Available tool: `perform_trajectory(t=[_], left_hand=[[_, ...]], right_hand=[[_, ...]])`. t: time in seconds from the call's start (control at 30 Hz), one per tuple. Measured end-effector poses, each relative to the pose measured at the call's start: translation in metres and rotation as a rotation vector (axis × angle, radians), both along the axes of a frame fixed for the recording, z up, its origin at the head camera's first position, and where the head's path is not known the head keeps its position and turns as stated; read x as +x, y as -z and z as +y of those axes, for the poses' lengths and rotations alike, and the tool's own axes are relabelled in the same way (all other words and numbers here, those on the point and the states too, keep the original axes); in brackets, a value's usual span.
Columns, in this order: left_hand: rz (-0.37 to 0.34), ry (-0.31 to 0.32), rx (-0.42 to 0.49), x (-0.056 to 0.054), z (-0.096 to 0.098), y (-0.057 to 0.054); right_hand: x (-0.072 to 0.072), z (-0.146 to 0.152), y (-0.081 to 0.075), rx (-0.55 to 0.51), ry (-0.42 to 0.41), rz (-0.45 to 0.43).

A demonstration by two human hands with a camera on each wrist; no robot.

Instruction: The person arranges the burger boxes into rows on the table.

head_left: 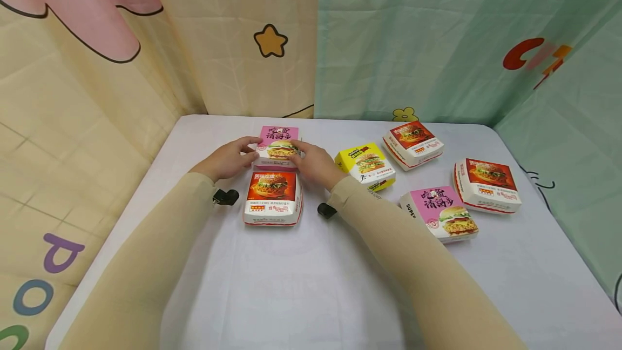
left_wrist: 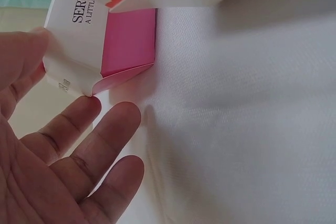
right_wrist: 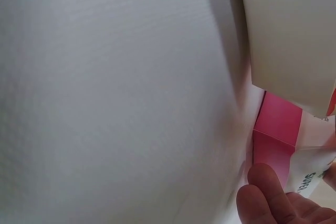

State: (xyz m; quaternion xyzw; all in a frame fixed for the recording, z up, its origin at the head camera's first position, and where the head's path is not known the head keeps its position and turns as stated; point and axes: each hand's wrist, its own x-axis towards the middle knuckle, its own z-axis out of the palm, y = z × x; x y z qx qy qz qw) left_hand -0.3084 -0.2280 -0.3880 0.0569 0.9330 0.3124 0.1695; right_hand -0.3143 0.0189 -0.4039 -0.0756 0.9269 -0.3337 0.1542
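A pink-and-white burger box (head_left: 278, 145) stands toward the back of the table, held at both sides. My left hand (head_left: 229, 159) grips its left edge, with the thumb near the front corner and the fingers farther back. On the opposite side my right hand (head_left: 317, 163) holds the right edge between thumb and fingers. In the left wrist view, the lower fingers (left_wrist: 107, 135) spread below the box's white side (left_wrist: 73, 35). The box's pink lower part (right_wrist: 275, 140) shows in the right wrist view. Directly in front of it sits a red-and-white burger box (head_left: 272, 199).
On the right are a yellow burger box (head_left: 366, 163), a red-and-white box (head_left: 413, 143) behind it, another red-and-white box (head_left: 487, 185) farther right, and a second pink box (head_left: 439, 214) by my right forearm. Printed curtains (head_left: 389, 42) border the white table (head_left: 272, 290).
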Motion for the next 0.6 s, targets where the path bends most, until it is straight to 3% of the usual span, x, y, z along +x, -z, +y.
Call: perform_trajectory(t=[0.6], left_hand=[[-0.004,0.003,-0.005,-0.0002,-0.0018,-0.0008]], right_hand=[[0.0009,-0.0013,-0.0027,0.006,-0.002,-0.001]])
